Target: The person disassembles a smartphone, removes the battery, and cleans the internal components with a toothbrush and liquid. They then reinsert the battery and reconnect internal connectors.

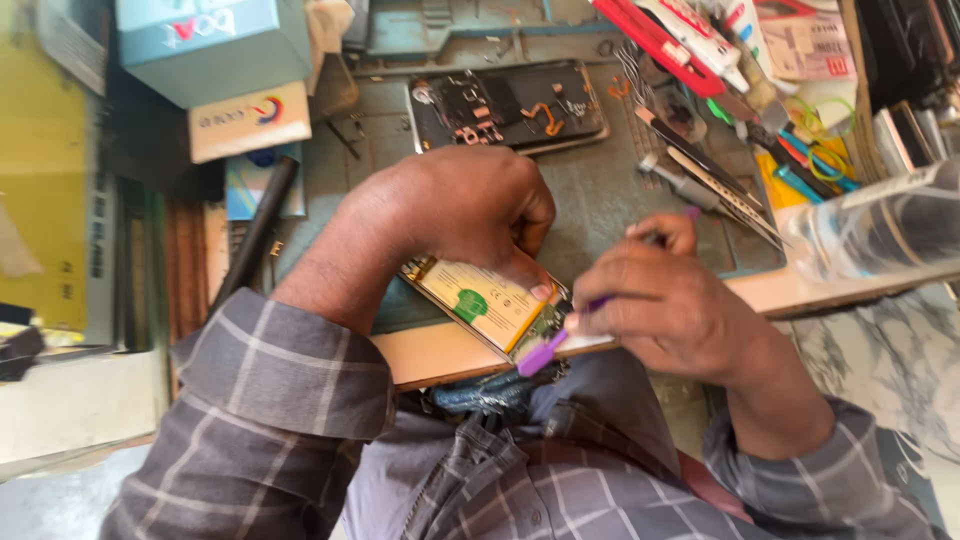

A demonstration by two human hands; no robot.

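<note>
Honestly, pretty cramped here. Left hand (470,210) fingers curled tight, thumb (530,285) pressed flat onto the opened phone (490,305), pinning it at the near edge of the worktop (440,350), on the grey mat (600,190). Right hand (670,300) fingers closed around a purple pry tool (545,350), pen-style, working end pointing at the phone's lower right corner, just beside the exposed yellowish battery (480,300). Can't tell whether the end is touching the board or hovering, too blurry.

Risky bits, just guessing: phone sits right on the worktop lip, so a slip of that thumb could tip it into the lap. Pushing the tool too hard near the battery could dent it or snag a flex cable. Blur on the right hand suggests quick movement, which doesn't help.

Further out: a second opened phone (505,105) lies well apart at the back of the mat, tweezers (720,185) and other tools to the right, a light blue box (215,45) at upper left, a clear plastic bottle (880,230) on its side at far right.
</note>
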